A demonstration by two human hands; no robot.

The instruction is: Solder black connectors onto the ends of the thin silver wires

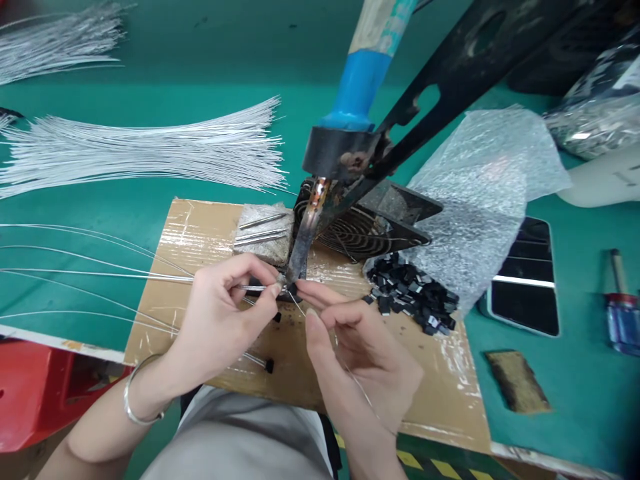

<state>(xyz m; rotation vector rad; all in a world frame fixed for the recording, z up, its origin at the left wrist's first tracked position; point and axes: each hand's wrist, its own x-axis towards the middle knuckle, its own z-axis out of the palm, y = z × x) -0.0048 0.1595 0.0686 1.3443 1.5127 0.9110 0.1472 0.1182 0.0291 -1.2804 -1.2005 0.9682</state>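
Roughly from the iron's tip as clock centre, brown cardboard [445, 400] spreads beneath the work. A black bracket [460, 87] slants in from between one and two, carrying a blue-sleeved soldering iron [357, 87]; its teal-marked wrap is too blurred to read, and its dark tip stands in front of the work, partly hiding it. A bundle of pale wires [165, 153] fans out toward ten, and a bubble-wrap bag [495, 173] lies crumpled at two. The left hand [225, 307], at eight, pinches slim whitish leads [125, 274] that trail toward nine, their ends just below the tip. At four to five, the right hand [367, 353] grips a thin, silvery, slightly curved wire [360, 387] between thumb and finger, slanting to the tip. Beyond, at three, lie a phone [525, 273] and, nearer, heaped small black pieces [415, 293].
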